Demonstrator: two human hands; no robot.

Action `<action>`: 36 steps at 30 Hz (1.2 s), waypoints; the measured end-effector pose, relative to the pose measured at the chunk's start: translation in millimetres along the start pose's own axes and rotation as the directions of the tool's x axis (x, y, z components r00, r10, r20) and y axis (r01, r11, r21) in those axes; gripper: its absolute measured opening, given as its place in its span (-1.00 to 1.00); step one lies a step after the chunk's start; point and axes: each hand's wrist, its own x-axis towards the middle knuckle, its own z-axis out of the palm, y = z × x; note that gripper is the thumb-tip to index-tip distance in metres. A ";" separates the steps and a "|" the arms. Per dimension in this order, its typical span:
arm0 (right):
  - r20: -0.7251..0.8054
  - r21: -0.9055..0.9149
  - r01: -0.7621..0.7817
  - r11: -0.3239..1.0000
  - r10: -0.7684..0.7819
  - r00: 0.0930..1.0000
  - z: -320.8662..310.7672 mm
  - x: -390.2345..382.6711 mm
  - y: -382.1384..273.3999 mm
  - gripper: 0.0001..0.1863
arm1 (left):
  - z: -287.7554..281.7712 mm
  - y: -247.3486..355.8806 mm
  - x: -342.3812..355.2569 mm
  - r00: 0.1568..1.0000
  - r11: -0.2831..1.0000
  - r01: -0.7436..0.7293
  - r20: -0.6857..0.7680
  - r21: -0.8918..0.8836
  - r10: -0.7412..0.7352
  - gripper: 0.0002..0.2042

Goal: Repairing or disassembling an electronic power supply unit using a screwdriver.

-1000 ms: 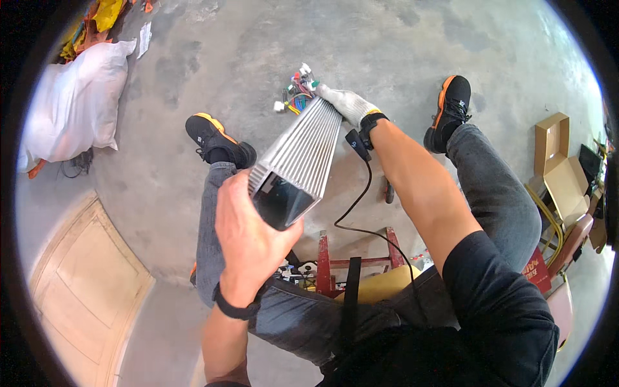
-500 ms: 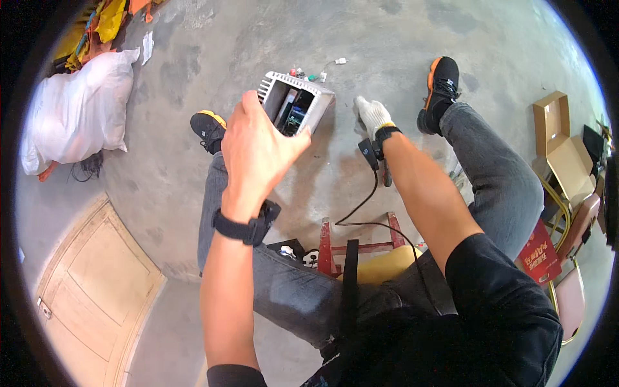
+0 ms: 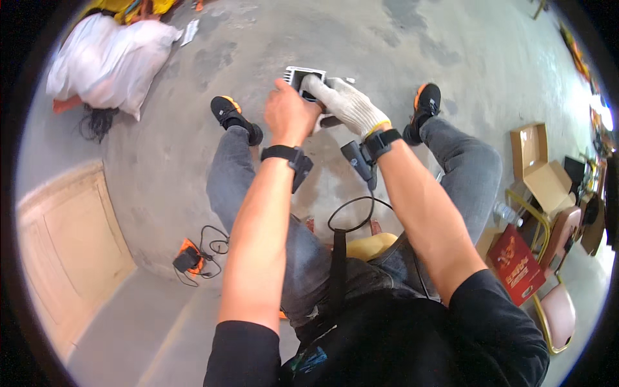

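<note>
A pale boxy housing (image 3: 306,69) with fins along one side and an opening in its end is in front of me. Dark parts show within the opening, but I cannot make out which. My bare left hand (image 3: 288,113) is wrapped round the housing's near left side. My right hand (image 3: 345,103), in a white knit glove, rests against the right side with its fingers at the opening. A dark, narrow thing (image 3: 331,121) shows under the right palm. Its kind is hidden by the glove.
A stuffed white sack (image 3: 113,61) lies at the far left. An orange-and-black object with cables (image 3: 188,258) is on the floor at left. To the right are an open cardboard box (image 3: 541,168), a red box (image 3: 516,264) and a chair (image 3: 558,313). A cable (image 3: 348,201) loops from my right wrist.
My right hand has moved left and up to the housing's opening. The left hand and housing have shifted right and away from me, and my view has turned.
</note>
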 end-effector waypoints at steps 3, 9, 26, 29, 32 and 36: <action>0.080 -0.318 0.169 0.933 -0.151 0.985 10.6 18.8 -0.5 -0.50 | 9.3 -7.0 -8.5 0.997 0.996 0.011 -0.069 -0.091 -0.018 -0.40; 0.096 -0.268 -0.021 0.963 0.049 0.994 34.0 7.8 -33.3 -0.60 | -34.1 -58.3 -26.3 0.996 0.943 0.019 0.085 -0.332 0.010 -0.16; -0.321 -0.745 -0.004 0.668 -0.353 0.879 57.6 24.0 29.9 -0.68 | -59.5 -238.8 -212.6 0.886 0.434 0.097 -0.121 -0.896 -0.448 -0.35; -0.186 -0.882 0.015 0.472 -0.376 0.908 14.6 46.9 53.8 -0.68 | -35.4 -211.9 -200.8 0.916 0.661 0.151 -0.148 -0.735 -0.374 -0.29; -0.363 -0.653 -0.098 0.751 -0.197 0.910 69.2 8.4 11.5 -0.66 | -48.4 -224.4 -217.4 0.895 0.668 0.185 -0.158 -0.721 -0.418 -0.28; -0.421 -0.617 -0.130 0.776 -0.186 0.888 47.1 11.1 13.3 -0.63 | -56.8 -207.2 -212.6 0.918 0.740 0.197 -0.144 -0.643 -0.369 -0.27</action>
